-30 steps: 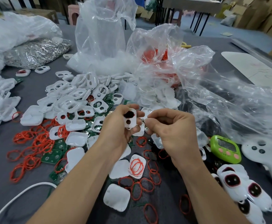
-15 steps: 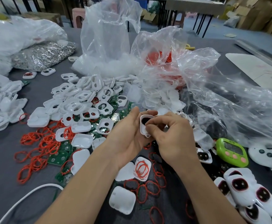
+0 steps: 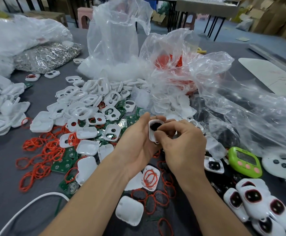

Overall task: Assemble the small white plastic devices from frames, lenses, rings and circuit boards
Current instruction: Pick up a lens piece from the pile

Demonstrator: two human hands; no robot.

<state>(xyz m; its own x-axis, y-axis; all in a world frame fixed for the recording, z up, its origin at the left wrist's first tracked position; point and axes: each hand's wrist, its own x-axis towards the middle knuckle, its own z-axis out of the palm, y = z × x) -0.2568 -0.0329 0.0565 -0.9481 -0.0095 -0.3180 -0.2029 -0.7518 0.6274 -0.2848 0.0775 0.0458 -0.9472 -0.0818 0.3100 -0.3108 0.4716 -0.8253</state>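
My left hand point(image 3: 139, 142) cups a small white frame point(image 3: 153, 132) with a dark lens in its upper opening, thumb and fingers curled round its edge. My right hand point(image 3: 183, 145) meets it from the right, its thumb and forefinger pinching the frame's lower part. A heap of white frames point(image 3: 88, 106) lies behind my left hand, over green circuit boards point(image 3: 62, 165). Red rings point(image 3: 42, 150) are strewn on the left, and more red rings point(image 3: 156, 198) lie under my wrists. Finished white devices point(image 3: 252, 201) with dark lenses are piled at the lower right.
Clear plastic bags point(image 3: 232, 99) of parts rise behind and to the right. A silver foil bag point(image 3: 45, 57) lies far left. A green timer point(image 3: 244, 161) and a white controller point(image 3: 283, 163) sit at the right. A white cable point(image 3: 25, 206) curves at the lower left.
My hands have come together: the right hand moved left onto the frame that the left hand holds, and both now grip it. The camera tilted slightly.
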